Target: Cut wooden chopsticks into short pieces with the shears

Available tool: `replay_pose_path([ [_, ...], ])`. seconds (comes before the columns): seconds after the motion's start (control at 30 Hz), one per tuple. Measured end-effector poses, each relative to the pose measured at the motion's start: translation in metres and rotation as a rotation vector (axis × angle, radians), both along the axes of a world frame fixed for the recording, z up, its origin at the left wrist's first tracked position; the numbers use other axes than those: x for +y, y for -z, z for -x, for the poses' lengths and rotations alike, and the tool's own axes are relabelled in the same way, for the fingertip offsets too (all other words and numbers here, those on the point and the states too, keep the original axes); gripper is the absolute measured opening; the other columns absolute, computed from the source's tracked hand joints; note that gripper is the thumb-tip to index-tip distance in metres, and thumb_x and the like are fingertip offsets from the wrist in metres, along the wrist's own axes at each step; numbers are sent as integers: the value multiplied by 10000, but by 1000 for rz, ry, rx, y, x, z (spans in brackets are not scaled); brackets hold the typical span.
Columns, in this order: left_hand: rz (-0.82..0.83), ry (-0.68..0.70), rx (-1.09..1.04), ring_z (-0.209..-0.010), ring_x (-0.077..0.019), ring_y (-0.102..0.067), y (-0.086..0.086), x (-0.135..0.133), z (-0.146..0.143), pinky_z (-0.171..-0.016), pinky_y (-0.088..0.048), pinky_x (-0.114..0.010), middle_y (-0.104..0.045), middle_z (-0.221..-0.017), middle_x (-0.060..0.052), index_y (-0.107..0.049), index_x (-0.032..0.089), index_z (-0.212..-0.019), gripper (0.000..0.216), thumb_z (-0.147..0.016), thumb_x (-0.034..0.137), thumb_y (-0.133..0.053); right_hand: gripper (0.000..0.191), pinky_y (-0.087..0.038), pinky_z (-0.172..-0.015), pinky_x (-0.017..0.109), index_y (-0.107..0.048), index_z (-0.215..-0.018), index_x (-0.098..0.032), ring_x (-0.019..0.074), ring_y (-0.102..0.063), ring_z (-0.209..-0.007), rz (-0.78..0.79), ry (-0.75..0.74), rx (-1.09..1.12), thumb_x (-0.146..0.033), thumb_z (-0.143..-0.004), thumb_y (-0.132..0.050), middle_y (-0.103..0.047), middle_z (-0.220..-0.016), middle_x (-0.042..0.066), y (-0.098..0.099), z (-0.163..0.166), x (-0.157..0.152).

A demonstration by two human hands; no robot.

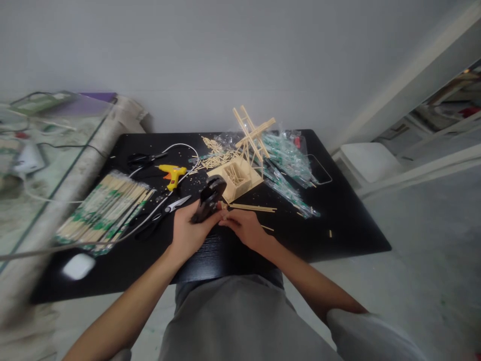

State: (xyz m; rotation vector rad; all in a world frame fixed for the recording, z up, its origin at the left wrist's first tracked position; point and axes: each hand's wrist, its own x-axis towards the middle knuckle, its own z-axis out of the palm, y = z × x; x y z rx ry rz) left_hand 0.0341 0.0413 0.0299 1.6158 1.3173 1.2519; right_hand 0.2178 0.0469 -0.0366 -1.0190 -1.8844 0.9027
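Observation:
My left hand [190, 230] is wrapped round a dark, blurred tool with a rounded black end [210, 196]; its exact kind I cannot make out. Close against it, my right hand [246, 225] has its fingertips pinched together by my left thumb. Something small and pale [224, 213] shows between the fingertips, too blurred to name. Just beyond the hands lie a few thin wooden sticks [253, 207]. Behind them stands a wooden stick model [236, 183] with a hollow base holding loose short sticks, and a crossed blade frame [255, 135] rises at its back.
On the black table [349, 228] lie a yellow glue gun [172, 174] with a white cord, scissors [176, 204], wrapped chopsticks [107, 210], a white case [78, 266], plastic wrappers [287, 158] and a pile of cut sticks [216, 156]. A white stool [363, 161] stands right.

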Motion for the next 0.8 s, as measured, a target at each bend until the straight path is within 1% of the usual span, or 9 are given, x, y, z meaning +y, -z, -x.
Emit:
replay_pose_path([
  [0.13, 14, -16, -37, -829, -222, -780, 2, -1, -2, -850, -644, -367, -821, -912, -26, -780, 204, -898, 193, -798, 360, -835, 334, -517, -783, 318, -760, -890, -215, 200, -657, -730, 11, 11, 1, -504, -1004, -639, -748, -841, 48, -2, 1, -1],
  [0.37, -8, 14, 35, -788, -205, -772, -3, 3, 0, -795, -640, -331, -818, -862, -16, -771, 200, -853, 179, -798, 362, -827, 302, -498, -746, 306, -750, -863, -210, 190, -638, -706, 47, 8, -41, -479, -984, -682, -715, -788, 29, -2, -1, 3],
  [0.47, -32, 21, 36, -775, -197, -772, -5, 3, 1, -780, -641, -317, -817, -850, -6, -772, 203, -859, 152, -800, 337, -815, 257, -489, -739, 300, -760, -934, -204, 188, -636, -708, 44, -31, -67, -452, -972, -709, -717, -802, 28, -11, -5, 6],
  [0.57, -55, 11, 37, -750, -190, -765, -6, 2, 0, -748, -640, -309, -814, -832, 3, -775, 215, -861, 135, -788, 320, -816, 228, -489, -737, 295, -756, -1022, -217, 195, -658, -733, 33, -100, -63, -430, -998, -677, -741, -869, 38, -29, -11, 10],
  [0.67, -54, 2, 45, -729, -186, -756, -6, 2, -1, -731, -637, -305, -813, -821, 5, -772, 215, -848, 136, -784, 326, -819, 230, -475, -721, 280, -737, -972, -211, 195, -671, -739, 26, -159, -82, -386, -1043, -605, -746, -862, 41, -42, -15, 12],
  [0.73, -41, -2, 50, -727, -185, -755, -6, 2, 0, -736, -636, -305, -812, -820, 3, -769, 211, -844, 147, -788, 337, -819, 219, -461, -712, 273, -724, -949, -203, 191, -668, -735, 12, -191, -110, -345, -1051, -593, -745, -845, 39, -44, -16, 13],
  [0.8, -29, -4, 53, -738, -187, -757, -4, 2, 0, -748, -636, -307, -812, -830, 0, -767, 210, -849, 159, -797, 352, -817, 178, -451, -715, 271, -719, -970, -197, 191, -667, -743, 5, -212, -132, -305, -1047, -601, -747, -853, 40, -41, -16, 14],
])
